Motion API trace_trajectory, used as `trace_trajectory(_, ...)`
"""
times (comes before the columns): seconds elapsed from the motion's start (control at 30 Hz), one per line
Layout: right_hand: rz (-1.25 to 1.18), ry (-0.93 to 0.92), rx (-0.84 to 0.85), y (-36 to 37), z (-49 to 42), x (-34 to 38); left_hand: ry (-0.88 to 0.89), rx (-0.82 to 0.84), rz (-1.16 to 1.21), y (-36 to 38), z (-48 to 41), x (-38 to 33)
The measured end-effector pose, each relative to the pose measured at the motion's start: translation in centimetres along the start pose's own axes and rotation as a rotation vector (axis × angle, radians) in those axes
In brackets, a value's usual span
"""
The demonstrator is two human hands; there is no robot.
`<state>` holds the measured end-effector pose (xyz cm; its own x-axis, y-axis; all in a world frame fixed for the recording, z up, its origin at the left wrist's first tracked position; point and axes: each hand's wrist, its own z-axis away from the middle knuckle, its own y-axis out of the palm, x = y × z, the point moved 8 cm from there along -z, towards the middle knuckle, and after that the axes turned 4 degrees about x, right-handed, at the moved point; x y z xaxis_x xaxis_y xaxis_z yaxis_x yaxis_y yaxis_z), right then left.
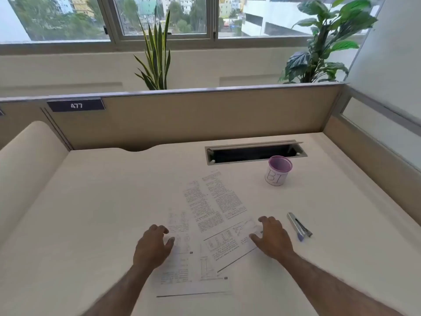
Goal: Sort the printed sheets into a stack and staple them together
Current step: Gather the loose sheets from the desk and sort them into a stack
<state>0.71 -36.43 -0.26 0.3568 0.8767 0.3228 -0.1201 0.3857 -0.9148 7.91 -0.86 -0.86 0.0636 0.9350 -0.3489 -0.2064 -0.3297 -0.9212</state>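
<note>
2 hands: left hand (pixel 153 244) and right hand (pixel 272 236) open, flat on 3 overlapping printed sheets (pixel 211 213) mid-desk | 1 stapler (pixel 299 226) right of them | 1 cup (pixel 278 171) | pale desk (pixel 91 213) | 2 plants (pixel 157 58), window behind

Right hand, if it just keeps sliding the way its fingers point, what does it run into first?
The right hand points up and slightly left over the desk, so it would likely cross the printed sheets first. The purple cup stands farther off and slightly right; depth is hard to judge.
</note>
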Motion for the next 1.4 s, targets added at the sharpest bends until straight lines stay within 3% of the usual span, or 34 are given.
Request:
trace_trajectory(0.2,-0.106,0.209,0.009,1.4,0.4,-1.7,0.131,0.085,0.131,2.6,1.2,-3.6)
trace_trajectory(0.37,-0.182,0.267,0.048,1.7,-0.7,-1.7,0.168,0.228,0.056,5.1,1.4,-4.9)
trace_trajectory(0.53,-0.294,0.371,0.096,2.1,-1.6,-2.1,0.174,0.227,0.039,5.3,1.0,-4.7)
trace_trajectory(0.73,-0.409,0.373,0.156,2.9,-2.7,-2.8,0.168,0.232,0.045,5.4,0.8,-4.6)
trace_trajectory(1.0,-0.349,0.373,0.039,1.6,-2.0,-3.5,0.156,0.233,0.048,5.1,0.8,-4.6)
trace_trajectory(1.17,-0.561,0.402,0.031,2.0,-2.2,-3.4,0.147,0.248,0.045,5.1,0.6,-4.7)
trace_trajectory(1.4,-0.861,0.469,-0.125,1.1,-1.4,-4.9,0.134,0.277,0.043,5.1,0.5,-4.8)
